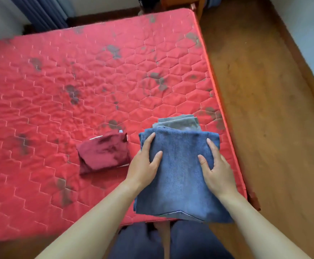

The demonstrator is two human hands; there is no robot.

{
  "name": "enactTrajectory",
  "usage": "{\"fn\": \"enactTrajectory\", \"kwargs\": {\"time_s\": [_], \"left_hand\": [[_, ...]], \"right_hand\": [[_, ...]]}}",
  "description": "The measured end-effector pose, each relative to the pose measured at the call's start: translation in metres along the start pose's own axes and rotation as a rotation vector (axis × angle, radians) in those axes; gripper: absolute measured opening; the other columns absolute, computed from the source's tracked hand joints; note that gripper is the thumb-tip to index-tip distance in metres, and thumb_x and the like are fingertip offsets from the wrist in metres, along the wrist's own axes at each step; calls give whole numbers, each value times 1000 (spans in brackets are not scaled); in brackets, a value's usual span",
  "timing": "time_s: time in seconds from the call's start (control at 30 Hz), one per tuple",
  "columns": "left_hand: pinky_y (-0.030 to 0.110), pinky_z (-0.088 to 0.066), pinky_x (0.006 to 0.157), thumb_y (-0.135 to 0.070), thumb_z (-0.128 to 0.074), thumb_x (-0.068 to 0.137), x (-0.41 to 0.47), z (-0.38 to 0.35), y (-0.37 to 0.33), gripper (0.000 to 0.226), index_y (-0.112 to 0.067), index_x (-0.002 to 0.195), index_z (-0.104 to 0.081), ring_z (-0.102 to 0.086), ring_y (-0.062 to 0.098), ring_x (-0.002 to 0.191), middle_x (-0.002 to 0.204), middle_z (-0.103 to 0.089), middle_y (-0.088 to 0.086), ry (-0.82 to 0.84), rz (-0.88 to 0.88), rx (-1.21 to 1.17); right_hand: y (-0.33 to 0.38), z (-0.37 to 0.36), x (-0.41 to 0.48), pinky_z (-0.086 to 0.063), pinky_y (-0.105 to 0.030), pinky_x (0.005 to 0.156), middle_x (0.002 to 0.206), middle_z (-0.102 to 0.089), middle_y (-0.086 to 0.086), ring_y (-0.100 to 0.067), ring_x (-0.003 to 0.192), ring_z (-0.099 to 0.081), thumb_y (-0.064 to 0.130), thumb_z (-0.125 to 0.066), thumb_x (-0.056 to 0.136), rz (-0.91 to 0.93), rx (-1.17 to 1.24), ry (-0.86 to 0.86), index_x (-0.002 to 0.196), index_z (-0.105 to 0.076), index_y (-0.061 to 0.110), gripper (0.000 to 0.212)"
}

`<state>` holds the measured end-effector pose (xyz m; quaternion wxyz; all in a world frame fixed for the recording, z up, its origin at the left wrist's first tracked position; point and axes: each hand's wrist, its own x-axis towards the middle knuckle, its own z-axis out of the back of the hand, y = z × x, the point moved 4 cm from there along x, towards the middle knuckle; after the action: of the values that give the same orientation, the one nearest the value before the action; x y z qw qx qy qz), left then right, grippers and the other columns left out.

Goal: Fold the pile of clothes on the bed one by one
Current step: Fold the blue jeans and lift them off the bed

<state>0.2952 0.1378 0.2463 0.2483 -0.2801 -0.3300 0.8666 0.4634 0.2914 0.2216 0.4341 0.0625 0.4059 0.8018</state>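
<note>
Bare red quilted mattress [96, 81] on the bed, hexagon stitching all over it and a bunch of dark grey smudgy patches, sitting in a room with a brown wooden floor [264, 109]. The folded blue denim piece [178, 176] lies at the near right corner of the mattress, its near edge hanging just past the mattress edge. It sits partly on top of a folded grey garment [178, 122], which peeks out at the far side. Left hand [143, 165] lies on the denim's left edge, fingers spread flat on the fabric, thumb on top. Right hand [216, 167] does the same on the right side. Both grips look loose, palms pressing down rather than pinching anything. Just left of the denim, not touching it, there's a folded dark red garment [103, 152] with a bit of white trim showing at its edges; can't read any label or writing on any of the clothes. Blue curtains [40, 12] hang at the far left, and something wooden stands beyond the far end of the bed.
</note>
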Motion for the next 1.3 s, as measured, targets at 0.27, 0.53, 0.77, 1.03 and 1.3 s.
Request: {"fn": "enactTrajectory", "kwargs": {"time_s": [0.27, 0.53, 0.77, 1.03, 1.3], "left_hand": [[26, -38, 92, -38, -50, 92, 97, -79, 69, 59, -45, 142, -18, -52, 21, 118, 134, -52, 4, -117, 169, -56], [33, -40, 87, -39, -49, 92, 228, -169, 148, 60, -44, 143, -17, -55, 30, 108, 121, -51, 13, -158, 204, -4], [46, -35, 99, -55, -51, 84, 230, -181, 172, 62, -49, 140, -26, -29, 28, 128, 139, -23, 10, -390, 192, 244], [37, -41, 96, -63, -43, 81, 232, -205, 189, 66, -73, 125, 5, -41, 27, 130, 154, -9, 4, -237, 245, -4], [28, -33, 81, -70, -39, 75, 233, -218, 198, 76, -66, 131, 12, -52, 28, 110, 125, -43, 6, -210, 196, 62]], "right_hand": [[-60, -68, 137, -39, -36, 95, 139, -46, -9, -26, 125, -45, 44, -49, 91, 84, -102, 145, 142, -26, 43, 56], [-145, -150, 259, -43, -40, 77, 122, -46, -10, -35, 105, -54, 50, -44, 91, 63, -265, 98, 142, -17, 50, 57], [-168, -167, 262, -36, -47, 97, 137, -31, -15, -35, 122, -37, 46, -53, 87, 129, -255, -113, 140, -28, 47, 58], [-186, -183, 262, -22, -29, 109, 150, -16, -16, -25, 139, -23, 42, -55, 87, 108, -19, 44, 136, -16, 56, 65], [-191, -189, 264, -33, -42, 106, 139, -39, -16, -32, 127, -40, 35, -60, 86, 108, -29, 93, 137, -11, 49, 71]]}}
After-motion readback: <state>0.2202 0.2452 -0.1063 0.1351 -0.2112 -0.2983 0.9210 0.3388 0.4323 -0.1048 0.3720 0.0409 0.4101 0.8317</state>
